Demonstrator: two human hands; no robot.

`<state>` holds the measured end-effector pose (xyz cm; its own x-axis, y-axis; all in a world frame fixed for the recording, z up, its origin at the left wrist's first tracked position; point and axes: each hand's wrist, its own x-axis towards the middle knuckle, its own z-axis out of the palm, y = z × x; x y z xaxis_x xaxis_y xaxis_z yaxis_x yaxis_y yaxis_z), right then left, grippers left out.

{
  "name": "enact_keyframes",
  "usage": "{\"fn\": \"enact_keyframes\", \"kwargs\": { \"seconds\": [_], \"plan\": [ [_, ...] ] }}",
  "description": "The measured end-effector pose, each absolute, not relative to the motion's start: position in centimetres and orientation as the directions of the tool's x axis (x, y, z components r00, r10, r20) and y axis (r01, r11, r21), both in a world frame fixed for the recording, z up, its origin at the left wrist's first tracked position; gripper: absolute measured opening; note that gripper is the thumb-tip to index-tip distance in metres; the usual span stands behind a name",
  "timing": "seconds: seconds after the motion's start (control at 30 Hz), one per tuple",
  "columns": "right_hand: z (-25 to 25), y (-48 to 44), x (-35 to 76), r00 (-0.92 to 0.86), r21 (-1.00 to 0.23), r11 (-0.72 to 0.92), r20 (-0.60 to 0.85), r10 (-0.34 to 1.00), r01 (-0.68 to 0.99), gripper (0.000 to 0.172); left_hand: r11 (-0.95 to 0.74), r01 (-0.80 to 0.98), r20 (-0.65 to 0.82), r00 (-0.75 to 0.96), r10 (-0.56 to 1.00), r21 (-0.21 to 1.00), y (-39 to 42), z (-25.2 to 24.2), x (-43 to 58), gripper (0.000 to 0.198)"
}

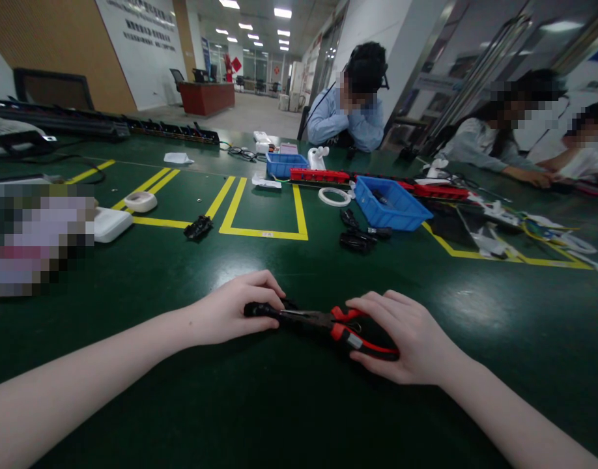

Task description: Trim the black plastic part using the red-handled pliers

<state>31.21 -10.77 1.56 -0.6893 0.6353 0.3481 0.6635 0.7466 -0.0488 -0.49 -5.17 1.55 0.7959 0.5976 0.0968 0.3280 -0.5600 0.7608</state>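
Note:
My left hand (247, 309) pinches a small black part (261, 311) between thumb and fingers, low over the green table (191, 404). What kind of part it is, I cannot make out. From the right, my right hand (406, 335) grips the red-and-black handles of long-nose pliers (345, 327). The slim jaws of the pliers point left and meet the black part at my left fingertips. Whether the jaws are closed on it does not show clearly. Another bit of black material shows just behind the jaw tips.
Beyond my hands lie several black pieces (357, 241), a blue bin (391, 203), a white ring (334, 197) and a crumpled black piece (198, 228). A tape roll (141, 201) and white box (111, 225) are left. A person (348, 107) sits opposite; others sit right.

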Motion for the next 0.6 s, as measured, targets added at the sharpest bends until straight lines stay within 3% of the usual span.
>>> {"fn": "enact_keyframes", "kwargs": {
  "seconds": [0.33,0.6],
  "plan": [
    [1.82,-10.67,31.2,-0.707,0.008,0.759,0.369,0.603,0.651,0.052,-0.551,0.336,0.084,0.795,0.601,0.763,-5.2,1.66,-0.56,0.014],
    [1.5,-10.54,31.55,-0.683,-0.04,0.751,0.386,0.621,0.66,0.054,-0.544,0.337,0.085,0.788,0.609,0.769,-5.17,1.48,-0.52,0.012]
  ]
}}
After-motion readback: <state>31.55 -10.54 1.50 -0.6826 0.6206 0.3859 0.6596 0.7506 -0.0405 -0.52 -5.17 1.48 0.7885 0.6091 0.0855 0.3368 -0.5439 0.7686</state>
